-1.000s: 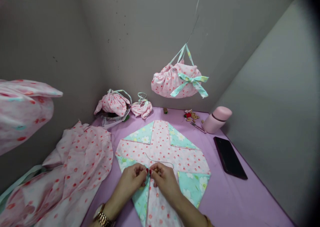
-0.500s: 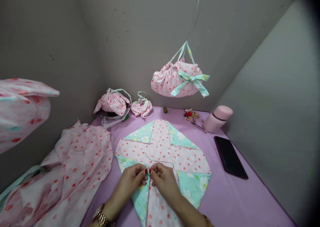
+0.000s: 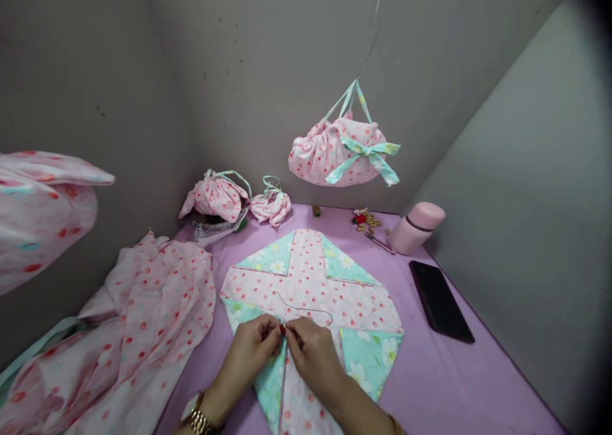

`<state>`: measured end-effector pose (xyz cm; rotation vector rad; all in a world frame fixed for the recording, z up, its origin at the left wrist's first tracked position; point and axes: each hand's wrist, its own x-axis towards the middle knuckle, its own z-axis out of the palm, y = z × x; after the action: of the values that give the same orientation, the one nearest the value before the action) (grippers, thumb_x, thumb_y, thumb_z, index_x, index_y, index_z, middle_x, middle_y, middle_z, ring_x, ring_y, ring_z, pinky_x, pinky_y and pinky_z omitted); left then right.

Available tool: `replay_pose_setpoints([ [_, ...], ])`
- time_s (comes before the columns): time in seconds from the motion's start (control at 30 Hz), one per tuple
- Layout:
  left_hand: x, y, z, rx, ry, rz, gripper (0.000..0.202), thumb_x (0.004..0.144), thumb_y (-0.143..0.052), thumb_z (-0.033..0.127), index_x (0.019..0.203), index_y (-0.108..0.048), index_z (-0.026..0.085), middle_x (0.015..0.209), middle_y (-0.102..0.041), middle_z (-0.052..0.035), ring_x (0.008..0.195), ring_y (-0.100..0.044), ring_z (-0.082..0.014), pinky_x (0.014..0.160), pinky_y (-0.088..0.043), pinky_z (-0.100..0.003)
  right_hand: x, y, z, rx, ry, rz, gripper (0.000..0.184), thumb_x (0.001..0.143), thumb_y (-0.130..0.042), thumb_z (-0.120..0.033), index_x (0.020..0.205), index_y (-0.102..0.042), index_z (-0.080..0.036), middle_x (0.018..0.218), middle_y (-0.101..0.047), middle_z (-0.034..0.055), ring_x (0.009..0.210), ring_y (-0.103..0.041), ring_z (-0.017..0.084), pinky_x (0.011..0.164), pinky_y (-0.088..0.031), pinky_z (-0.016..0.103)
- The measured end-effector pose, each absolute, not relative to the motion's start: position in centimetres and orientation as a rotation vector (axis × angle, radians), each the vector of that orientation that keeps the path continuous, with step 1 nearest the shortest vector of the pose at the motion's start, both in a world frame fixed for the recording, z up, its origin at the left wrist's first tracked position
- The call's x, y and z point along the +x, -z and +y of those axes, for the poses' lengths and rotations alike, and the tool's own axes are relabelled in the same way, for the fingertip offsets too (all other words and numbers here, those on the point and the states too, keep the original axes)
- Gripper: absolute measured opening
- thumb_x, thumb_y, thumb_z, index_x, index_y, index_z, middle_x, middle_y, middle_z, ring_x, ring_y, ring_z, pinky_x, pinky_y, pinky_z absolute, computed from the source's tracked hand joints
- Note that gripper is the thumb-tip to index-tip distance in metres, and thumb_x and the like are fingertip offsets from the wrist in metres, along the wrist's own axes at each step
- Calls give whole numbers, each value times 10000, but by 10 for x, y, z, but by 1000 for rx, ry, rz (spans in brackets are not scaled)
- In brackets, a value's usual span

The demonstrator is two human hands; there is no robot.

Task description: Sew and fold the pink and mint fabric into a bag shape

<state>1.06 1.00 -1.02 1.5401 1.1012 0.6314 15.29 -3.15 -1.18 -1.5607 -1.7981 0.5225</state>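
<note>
A round patchwork cloth, pink with red dots and mint floral wedges, lies flat on the purple table. My left hand and my right hand meet over its near part, fingertips pinched together at the seam. A thin brown thread loops from the pinch across the cloth. Both hands are closed; what the fingertips grip is too small to make out beyond the thread and cloth edge. A gold watch is on my left wrist.
A heap of pink dotted fabric lies at the left. Two small drawstring pouches sit at the back, another pouch hangs above. A pink flask, a black phone and small sewing bits are at the right.
My hands stay pinched together at the same spot; the right hand has shifted slightly nearer and the thread loop has barely moved.
</note>
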Motion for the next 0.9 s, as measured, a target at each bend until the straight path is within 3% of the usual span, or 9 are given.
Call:
replay_pose_setpoints([
  [0.13, 11, 10, 9, 1605, -639, 1115, 171, 774, -467, 237, 638, -548, 171, 537, -491, 48, 521, -442, -124, 510, -322, -224, 152, 10, -29, -1585, -554, -1761, 196, 800, -436, -137, 680, -591, -155, 655, -597, 48, 616, -559, 165, 578, -386, 250],
  [0.37, 12, 11, 12, 1562, -627, 1118, 133, 748, -464, 205, 648, -544, 169, 513, -505, 50, 494, -471, -125, 501, -343, -223, 151, 7, -23, -1547, -1126, -1229, 127, 746, -447, -199, 647, -519, -165, 525, -478, -37, 411, -505, 105, 421, -355, 198],
  [0.73, 10, 9, 11, 1519, -638, 1039, 225, 821, -441, 309, 786, -599, 153, 628, -576, 11, 529, -558, -133, 514, -416, -231, 152, 9, -26, -1550, -1046, -1290, 79, 732, -516, -225, 717, -561, -162, 552, -504, -32, 459, -489, 104, 436, -371, 198],
  [0.9, 12, 12, 14, 1441, -655, 1179, 324, 806, -442, 308, 1036, -564, 116, 600, -583, 26, 458, -564, -130, 474, -429, -239, 153, 10, -25, -1509, -1119, -1140, 99, 757, -476, -243, 693, -505, -173, 547, -493, -48, 403, -487, 86, 412, -363, 190],
])
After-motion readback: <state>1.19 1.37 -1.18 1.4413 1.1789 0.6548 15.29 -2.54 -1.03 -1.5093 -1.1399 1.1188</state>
